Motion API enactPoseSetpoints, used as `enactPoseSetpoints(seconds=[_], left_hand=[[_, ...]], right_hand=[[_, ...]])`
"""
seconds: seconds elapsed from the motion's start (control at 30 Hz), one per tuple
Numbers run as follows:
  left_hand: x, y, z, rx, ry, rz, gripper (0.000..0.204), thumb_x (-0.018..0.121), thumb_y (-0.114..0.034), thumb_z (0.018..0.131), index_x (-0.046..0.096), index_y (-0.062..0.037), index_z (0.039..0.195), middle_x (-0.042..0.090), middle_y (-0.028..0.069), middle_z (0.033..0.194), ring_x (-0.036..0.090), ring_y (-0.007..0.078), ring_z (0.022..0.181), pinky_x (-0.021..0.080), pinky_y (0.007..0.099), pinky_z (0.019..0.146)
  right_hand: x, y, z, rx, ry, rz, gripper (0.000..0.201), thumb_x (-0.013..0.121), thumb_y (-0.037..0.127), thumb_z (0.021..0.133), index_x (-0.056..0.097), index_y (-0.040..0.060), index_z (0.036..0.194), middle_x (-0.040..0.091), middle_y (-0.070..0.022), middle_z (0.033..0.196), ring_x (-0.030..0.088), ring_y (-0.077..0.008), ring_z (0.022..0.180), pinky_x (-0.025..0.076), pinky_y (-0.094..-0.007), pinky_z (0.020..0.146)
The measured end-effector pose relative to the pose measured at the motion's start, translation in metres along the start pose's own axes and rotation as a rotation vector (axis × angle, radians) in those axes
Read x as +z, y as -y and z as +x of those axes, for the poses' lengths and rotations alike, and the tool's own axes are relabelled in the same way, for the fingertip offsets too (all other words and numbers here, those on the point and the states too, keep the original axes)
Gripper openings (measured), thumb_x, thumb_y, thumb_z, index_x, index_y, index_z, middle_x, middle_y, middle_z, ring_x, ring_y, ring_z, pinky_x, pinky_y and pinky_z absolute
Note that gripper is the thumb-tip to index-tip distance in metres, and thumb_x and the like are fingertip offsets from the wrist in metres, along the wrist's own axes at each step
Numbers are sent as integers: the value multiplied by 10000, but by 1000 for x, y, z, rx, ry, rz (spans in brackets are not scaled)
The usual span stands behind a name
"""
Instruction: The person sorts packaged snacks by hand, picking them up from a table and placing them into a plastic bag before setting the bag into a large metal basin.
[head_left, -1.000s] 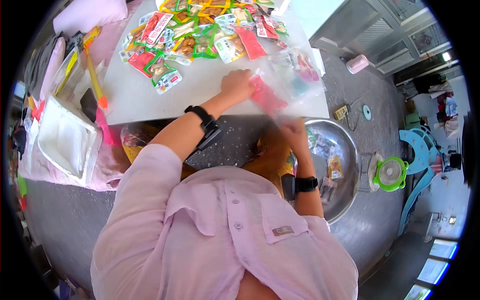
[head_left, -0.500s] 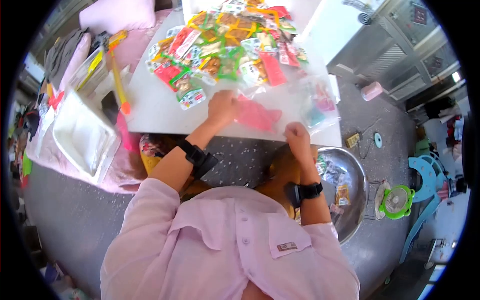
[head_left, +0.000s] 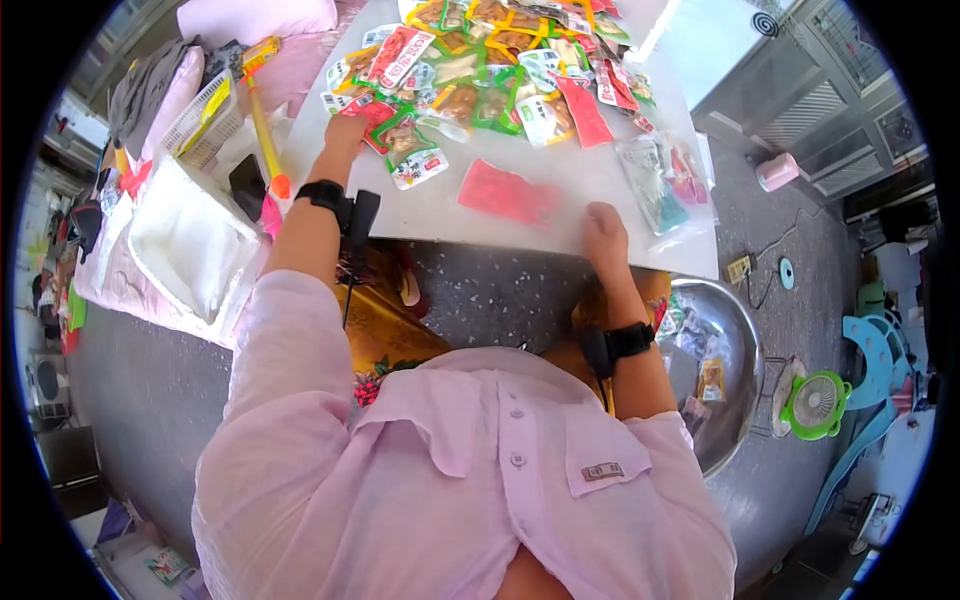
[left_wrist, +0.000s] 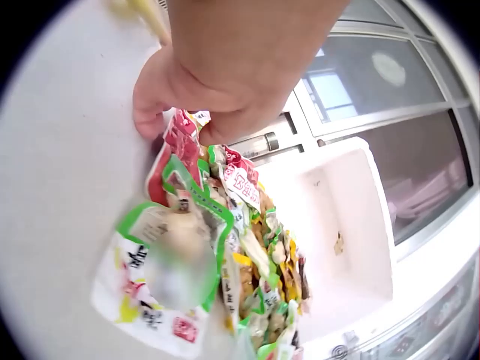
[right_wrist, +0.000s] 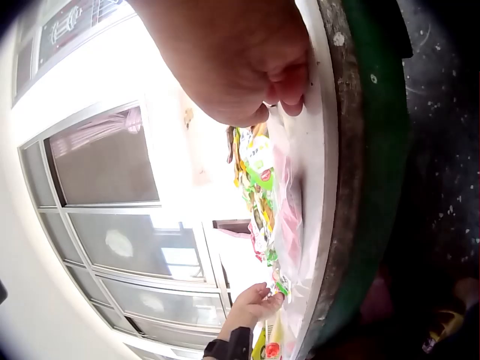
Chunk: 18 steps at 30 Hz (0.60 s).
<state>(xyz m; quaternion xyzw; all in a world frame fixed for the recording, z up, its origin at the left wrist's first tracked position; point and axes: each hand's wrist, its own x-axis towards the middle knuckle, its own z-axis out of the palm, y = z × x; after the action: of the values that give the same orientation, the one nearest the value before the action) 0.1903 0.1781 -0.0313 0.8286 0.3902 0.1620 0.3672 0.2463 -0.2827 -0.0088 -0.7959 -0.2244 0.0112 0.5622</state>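
A heap of coloured snack packets [head_left: 470, 70] covers the far part of the white table [head_left: 440, 215]. My left hand [head_left: 345, 130] reaches to the heap's left edge and pinches a red packet [left_wrist: 178, 146] between thumb and fingers [left_wrist: 217, 131]. A green-edged packet [left_wrist: 169, 255] lies just below it. A pink packet inside a clear bag [head_left: 505, 195] lies flat near the table's front. My right hand [head_left: 603, 222] sits curled at the front edge, its fingers [right_wrist: 289, 82] gripping the clear bag's [right_wrist: 289, 202] near end.
A second clear bag of packets [head_left: 668, 175] lies at the table's right. A steel bowl [head_left: 745, 400] with several packets stands on the floor to the right, beside a green fan [head_left: 815, 402]. On the left are a white foam box [head_left: 190, 245], a phone [head_left: 245, 185] and a yellow stick [head_left: 262, 120].
My left hand has let go of the pink bag and moved left and farther away to the packet heap. The right hand stays at the table's front edge.
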Motion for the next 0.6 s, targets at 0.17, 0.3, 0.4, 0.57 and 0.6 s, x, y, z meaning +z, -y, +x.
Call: enactPoseSetpoints(seconds=[0.17,0.3,0.4,0.57,0.6], left_hand=[[-22,-32,-14,731,163,1074,207,498,-188,684,562,-49,822,576,121,804,557,249,753,445,337,648],[17,-5,22,55,-244,-206,90,516,-117,656,554,-57,711,554,88,696,544,222,673,429,323,576],[-27,-77,-54,230,-415,6,140,500,-136,666,573,-64,761,577,124,798,553,258,753,431,349,640],[-52,-121,-103,842,-528,101,118,485,-25,641,538,-65,739,540,102,726,516,273,693,420,342,628],[-49,-130,-116,904,-408,40,116,480,-21,643,529,-64,739,533,99,731,513,270,698,416,340,628]], right_hand=[[1,9,-2,-4,-1,-15,215,536,85,723,509,-11,913,533,-50,748,485,-99,648,408,-229,593],[-3,12,-2,-9,1,-66,208,535,85,725,513,-9,910,533,-51,748,487,-99,661,407,-226,601],[-3,10,-2,4,-11,-9,203,536,88,726,516,-9,903,533,-50,747,488,-98,668,406,-222,605],[-4,17,-2,-9,-79,-5,205,540,55,727,501,-1,920,521,-33,771,488,-103,693,404,-213,623],[-6,18,-2,-15,-105,17,209,543,47,726,497,2,925,518,-29,782,489,-104,700,404,-210,626]])
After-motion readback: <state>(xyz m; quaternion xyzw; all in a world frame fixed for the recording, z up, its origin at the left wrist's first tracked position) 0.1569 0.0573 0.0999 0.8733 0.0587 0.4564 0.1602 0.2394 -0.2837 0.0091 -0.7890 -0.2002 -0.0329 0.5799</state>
